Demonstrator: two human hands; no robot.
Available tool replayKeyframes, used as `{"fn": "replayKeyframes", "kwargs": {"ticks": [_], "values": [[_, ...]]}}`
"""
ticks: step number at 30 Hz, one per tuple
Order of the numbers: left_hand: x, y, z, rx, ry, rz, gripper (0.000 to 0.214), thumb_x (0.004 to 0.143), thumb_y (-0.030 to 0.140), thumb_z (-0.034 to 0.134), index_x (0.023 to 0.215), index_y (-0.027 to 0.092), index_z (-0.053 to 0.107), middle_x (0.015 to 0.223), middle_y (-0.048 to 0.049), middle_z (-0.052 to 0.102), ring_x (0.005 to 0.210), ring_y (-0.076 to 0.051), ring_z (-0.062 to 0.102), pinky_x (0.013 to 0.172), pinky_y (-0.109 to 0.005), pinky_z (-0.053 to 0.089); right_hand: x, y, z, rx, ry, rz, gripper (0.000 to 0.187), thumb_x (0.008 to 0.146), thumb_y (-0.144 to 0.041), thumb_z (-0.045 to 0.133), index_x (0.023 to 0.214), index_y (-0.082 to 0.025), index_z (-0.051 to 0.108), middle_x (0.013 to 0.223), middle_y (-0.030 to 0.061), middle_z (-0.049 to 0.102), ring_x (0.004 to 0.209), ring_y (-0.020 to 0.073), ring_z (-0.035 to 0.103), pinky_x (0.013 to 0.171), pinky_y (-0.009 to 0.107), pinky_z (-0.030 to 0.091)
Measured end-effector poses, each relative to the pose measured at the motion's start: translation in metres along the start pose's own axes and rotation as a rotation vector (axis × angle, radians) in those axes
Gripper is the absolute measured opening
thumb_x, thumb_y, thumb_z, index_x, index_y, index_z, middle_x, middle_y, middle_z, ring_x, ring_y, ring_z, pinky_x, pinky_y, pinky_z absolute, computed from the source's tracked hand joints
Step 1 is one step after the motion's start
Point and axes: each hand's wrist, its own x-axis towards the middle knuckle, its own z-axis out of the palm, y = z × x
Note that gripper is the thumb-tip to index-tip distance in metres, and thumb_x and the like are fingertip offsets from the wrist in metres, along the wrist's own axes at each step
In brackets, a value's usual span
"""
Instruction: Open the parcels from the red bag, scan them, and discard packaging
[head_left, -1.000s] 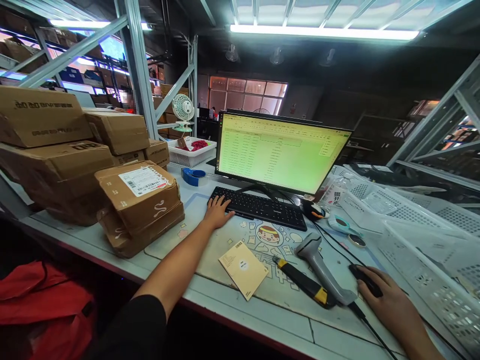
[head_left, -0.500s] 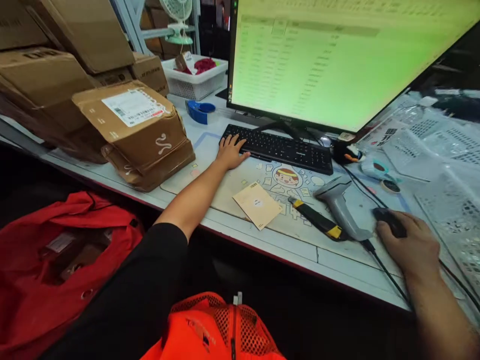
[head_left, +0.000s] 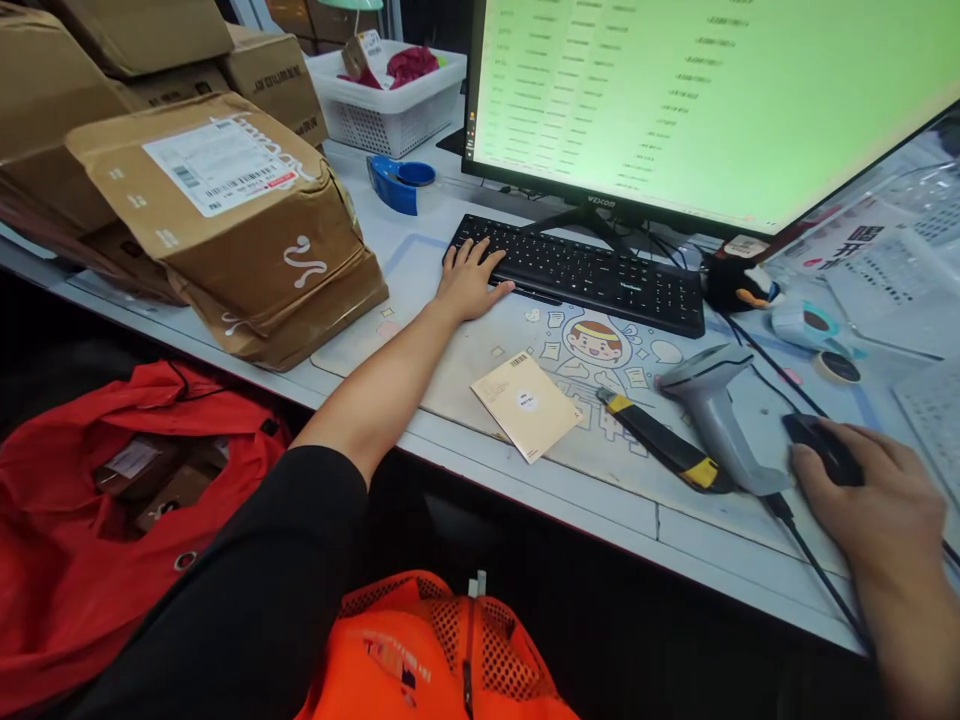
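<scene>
My left hand (head_left: 466,282) lies flat with fingers spread on the left end of a black keyboard (head_left: 592,276). My right hand (head_left: 874,493) is curled over a black computer mouse (head_left: 821,445) at the right of the white table (head_left: 570,490). Behind the keyboard a monitor (head_left: 697,100) shows a green spreadsheet. Between my hands lie a small tan packet (head_left: 526,405), a black and yellow box cutter (head_left: 664,452) and a grey barcode scanner (head_left: 716,412), all on a printed desk mat.
Brown cardboard parcels (head_left: 225,215) are stacked at the left of the table. A blue tape dispenser (head_left: 397,183) and a white basket (head_left: 390,95) sit behind. Tape rolls (head_left: 806,322) lie at the right. A red bag (head_left: 90,520) is below the table edge, an orange mesh item (head_left: 442,645) near me.
The view has dropped and moved closer to the table and screen. My left hand stays on the keyboard and my right hand stays on the mouse.
</scene>
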Motion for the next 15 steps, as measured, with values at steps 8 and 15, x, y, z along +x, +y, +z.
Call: {"fn": "replayKeyframes", "kwargs": {"ticks": [8,15], "values": [[-0.005,0.006,-0.001,0.031,0.029,-0.005,0.067,0.100,0.058,0.052,0.159,0.026,0.046,0.172,-0.0087,0.031,0.160,-0.035,0.023,0.132,-0.053,0.018,-0.001,0.010,0.000,0.058,-0.054,0.115,0.074,0.088,-0.071,0.042,0.123,-0.014,0.074,0.126,0.0175,0.068,0.114,0.0389,0.069,0.105,0.051,0.055],[-0.005,0.008,-0.002,0.044,0.039,0.017,0.065,0.100,0.059,0.049,0.156,0.025,0.051,0.172,-0.0074,0.031,0.159,-0.036,0.026,0.131,-0.055,0.021,0.003,0.011,-0.002,0.142,-0.096,0.232,0.074,0.082,-0.072,0.043,0.122,-0.018,0.072,0.128,0.0159,0.065,0.114,0.0405,0.067,0.108,0.054,0.053]]}}
